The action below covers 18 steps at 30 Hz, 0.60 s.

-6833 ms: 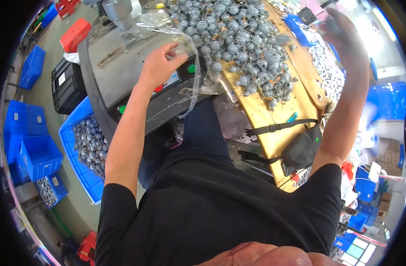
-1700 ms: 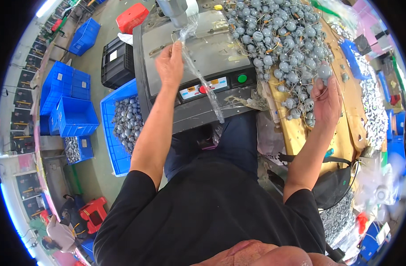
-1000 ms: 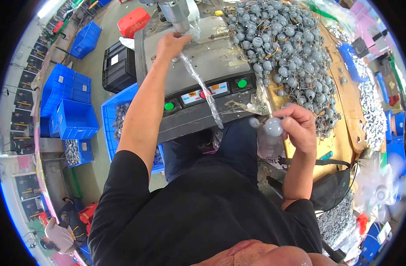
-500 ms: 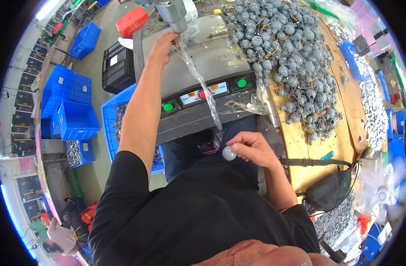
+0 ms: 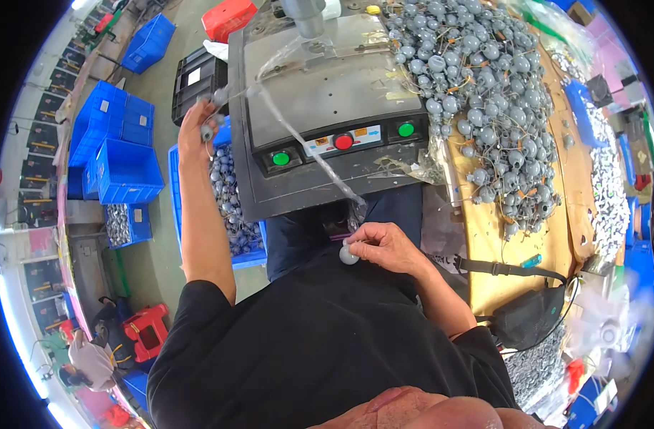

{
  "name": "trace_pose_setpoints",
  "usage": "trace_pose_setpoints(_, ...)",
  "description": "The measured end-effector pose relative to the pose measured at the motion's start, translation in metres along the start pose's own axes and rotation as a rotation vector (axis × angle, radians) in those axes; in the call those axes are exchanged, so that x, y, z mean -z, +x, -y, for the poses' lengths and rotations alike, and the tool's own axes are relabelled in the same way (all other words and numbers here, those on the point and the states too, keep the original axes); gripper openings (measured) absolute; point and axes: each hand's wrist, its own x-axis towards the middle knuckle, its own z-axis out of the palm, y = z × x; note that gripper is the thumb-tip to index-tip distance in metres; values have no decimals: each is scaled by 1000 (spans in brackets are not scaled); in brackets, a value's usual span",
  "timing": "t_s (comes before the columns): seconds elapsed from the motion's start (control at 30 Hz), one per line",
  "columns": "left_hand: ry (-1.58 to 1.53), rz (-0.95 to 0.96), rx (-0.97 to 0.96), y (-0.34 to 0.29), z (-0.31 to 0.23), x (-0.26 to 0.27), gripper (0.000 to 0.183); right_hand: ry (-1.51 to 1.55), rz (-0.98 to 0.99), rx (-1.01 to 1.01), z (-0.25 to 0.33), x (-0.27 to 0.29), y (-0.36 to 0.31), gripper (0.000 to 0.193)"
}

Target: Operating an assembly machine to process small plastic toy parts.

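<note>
My left hand (image 5: 196,129) is out to the left of the machine, its fingers closed around small grey bulb-shaped parts (image 5: 207,133), somewhat blurred. It is above the far end of a blue bin (image 5: 254,259) full of similar grey parts. In front of my lap, my right hand (image 5: 390,247) pinches a smooth grey bulb-shaped part (image 5: 348,253) between thumb and fingers. A strip of clear plastic film (image 5: 298,136) runs slantwise across the grey machine (image 5: 284,79) down toward my lap. Two green buttons (image 5: 407,129) and a red button (image 5: 343,141) sit on the machine's front panel.
A large heap of grey bulb parts with wires (image 5: 498,107) covers the right-hand table (image 5: 484,286). A black pouch with a strap (image 5: 531,314) lies at its near edge. Left are a black crate (image 5: 191,91) and blue crates (image 5: 130,171). A metal press head (image 5: 305,18) overhangs the machine.
My left hand has swung from under the press head out to the left, carrying grey parts. My right hand has shifted slightly left with its part. The film strip now slants more.
</note>
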Motion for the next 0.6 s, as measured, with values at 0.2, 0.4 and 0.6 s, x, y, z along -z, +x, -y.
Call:
trace_pose_setpoints(0.2, 261, -318, 77, -26, 36, 140, 35, -48, -22, 104, -3, -7, 11, 17)
trace_pose_setpoints(0.4, 1502, -540, -69, -57, 45, 270, 57, -126, 75, 91, 0, -28, 16, 19)
trace_pose_setpoints(0.6, 933, -59, -101, -57, -11, 27, 52, -184, 21, 72, -3, -27, 15, 19)
